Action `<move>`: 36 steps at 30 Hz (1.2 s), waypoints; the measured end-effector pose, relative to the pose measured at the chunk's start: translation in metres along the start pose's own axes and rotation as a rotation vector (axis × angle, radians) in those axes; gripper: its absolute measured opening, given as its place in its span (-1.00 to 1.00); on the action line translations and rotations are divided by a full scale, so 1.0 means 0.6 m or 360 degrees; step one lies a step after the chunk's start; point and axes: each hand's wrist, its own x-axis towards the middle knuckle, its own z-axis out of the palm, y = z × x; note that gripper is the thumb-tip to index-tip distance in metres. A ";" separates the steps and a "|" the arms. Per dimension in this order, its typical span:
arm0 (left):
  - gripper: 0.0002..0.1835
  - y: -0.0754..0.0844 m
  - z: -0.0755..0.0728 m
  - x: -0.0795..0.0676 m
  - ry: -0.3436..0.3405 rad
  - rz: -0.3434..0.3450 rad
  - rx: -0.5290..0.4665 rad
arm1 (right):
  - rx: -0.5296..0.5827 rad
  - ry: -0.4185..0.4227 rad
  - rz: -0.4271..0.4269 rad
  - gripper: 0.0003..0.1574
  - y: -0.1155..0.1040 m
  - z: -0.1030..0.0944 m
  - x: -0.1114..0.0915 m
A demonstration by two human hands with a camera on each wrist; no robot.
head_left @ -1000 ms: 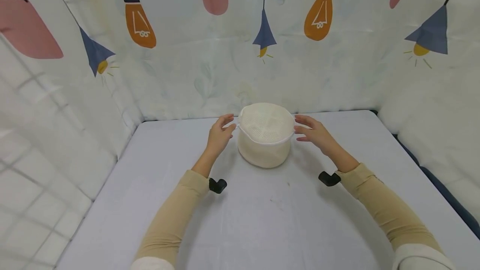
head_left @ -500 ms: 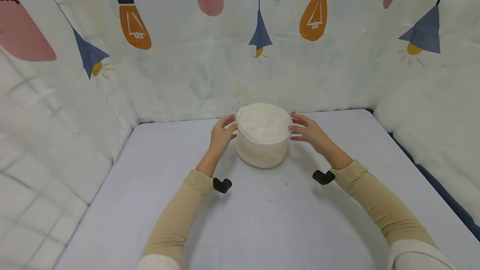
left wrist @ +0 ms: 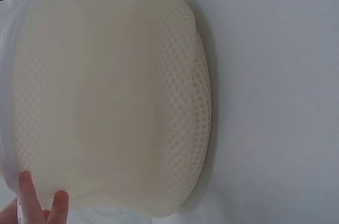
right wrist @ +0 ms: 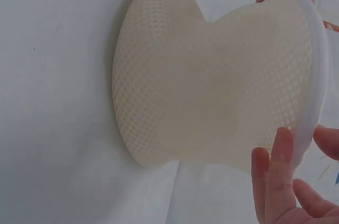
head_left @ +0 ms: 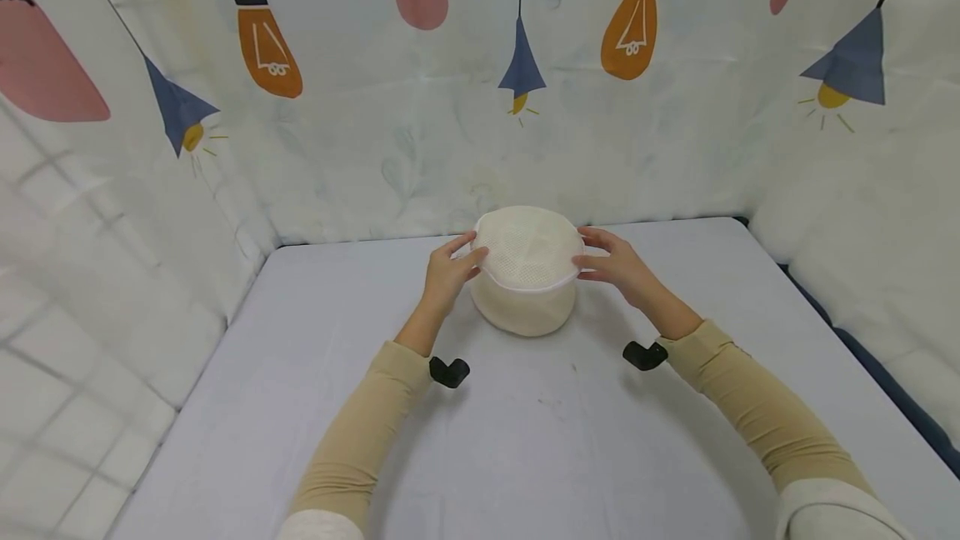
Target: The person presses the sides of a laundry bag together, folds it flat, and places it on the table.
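A cream mesh laundry bag [head_left: 528, 248], round and drum-shaped with a white trimmed rim, stands upright near the far edge of the table. At its left side my left hand [head_left: 448, 275] pinches the rim, thumb on top and fingers against the wall. My right hand [head_left: 618, 269] holds the opposite side of the rim in the same way. The left wrist view shows the bag's side wall [left wrist: 106, 91] bulging, with fingertips [left wrist: 29, 192] on it. In the right wrist view the wall [right wrist: 212, 86] is creased inward, and fingers [right wrist: 280, 176] press near the rim.
A white-covered table [head_left: 540, 440] spreads in front of the bag. Right behind it hangs a patterned cloth [head_left: 337, 157] with printed lamps and bulbs. More cloth closes off the left and right sides. Black wrist camera mounts [head_left: 448, 372] stick out from both forearms.
Both hands have come inward from beside the bag to its rim, and now hold it. The left thumb has moved onto the top edge. The bag stays in place on the table.
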 end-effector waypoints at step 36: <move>-0.40 0.017 0.000 -0.005 -0.0044 -0.0046 0.0014 | 0.0068 -0.0093 0.0053 -0.03 -0.026 -0.005 0.006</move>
